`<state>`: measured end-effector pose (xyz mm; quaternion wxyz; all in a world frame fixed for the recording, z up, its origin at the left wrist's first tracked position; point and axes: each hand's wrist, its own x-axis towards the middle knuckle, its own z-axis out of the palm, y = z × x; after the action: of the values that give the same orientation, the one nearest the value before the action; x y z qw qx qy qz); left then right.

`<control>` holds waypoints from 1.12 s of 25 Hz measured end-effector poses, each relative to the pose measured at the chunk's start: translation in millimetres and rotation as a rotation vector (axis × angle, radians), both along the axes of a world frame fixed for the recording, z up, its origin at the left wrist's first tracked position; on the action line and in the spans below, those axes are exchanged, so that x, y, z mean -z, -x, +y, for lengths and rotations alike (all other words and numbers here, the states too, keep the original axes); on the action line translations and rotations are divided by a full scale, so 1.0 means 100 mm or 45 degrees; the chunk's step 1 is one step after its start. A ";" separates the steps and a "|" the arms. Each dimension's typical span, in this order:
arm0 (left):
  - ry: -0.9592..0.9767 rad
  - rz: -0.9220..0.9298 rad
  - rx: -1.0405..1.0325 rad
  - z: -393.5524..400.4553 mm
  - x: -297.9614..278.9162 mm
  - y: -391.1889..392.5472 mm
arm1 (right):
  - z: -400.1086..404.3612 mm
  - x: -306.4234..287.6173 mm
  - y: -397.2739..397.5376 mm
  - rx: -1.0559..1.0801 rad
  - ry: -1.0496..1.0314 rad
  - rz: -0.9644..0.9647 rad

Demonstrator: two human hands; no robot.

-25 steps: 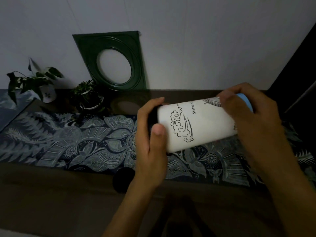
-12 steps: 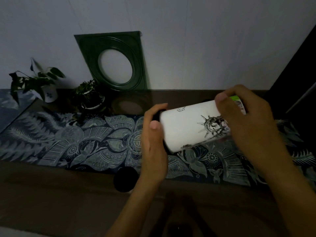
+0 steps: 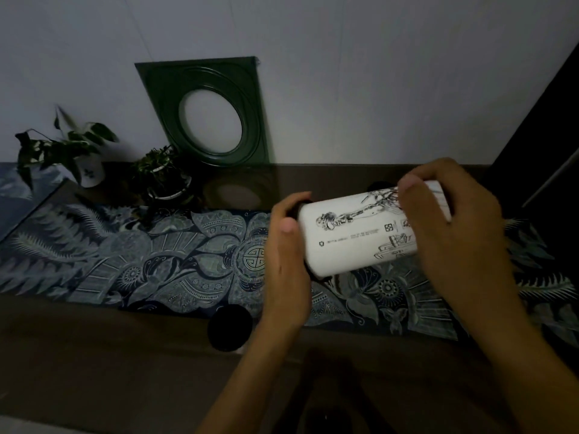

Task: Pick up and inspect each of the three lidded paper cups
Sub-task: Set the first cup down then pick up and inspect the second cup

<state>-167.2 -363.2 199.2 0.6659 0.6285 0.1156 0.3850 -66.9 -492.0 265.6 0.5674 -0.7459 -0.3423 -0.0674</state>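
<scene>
Head view: both hands hold a white paper cup (image 3: 354, 236) on its side above the patterned cloth (image 3: 150, 255) on the tabletop (image 3: 94, 364). Left hand (image 3: 286, 264) has its fingers curled round the dark lid end; right hand (image 3: 454, 233) wraps its fingers round the base end.

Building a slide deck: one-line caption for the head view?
Both hands, left hand and right hand, hold a white printed paper cup sideways above a patterned table runner.
</scene>
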 end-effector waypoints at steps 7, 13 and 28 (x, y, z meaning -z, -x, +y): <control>0.576 0.270 0.184 0.10 -0.08 0.01 | -0.07 -0.03 -0.04 -0.270 0.093 -0.396; 0.196 0.148 0.039 0.05 -0.13 0.04 | -0.04 0.02 -0.01 -0.122 -0.020 -0.306; 0.219 0.377 -0.010 0.01 -0.33 0.02 | -0.09 0.09 -0.03 -0.072 -0.076 -0.235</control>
<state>-168.9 -362.4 232.1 0.6914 0.6185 0.2476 0.2794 -64.3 -501.3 256.9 0.5573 -0.7093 -0.4117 -0.1300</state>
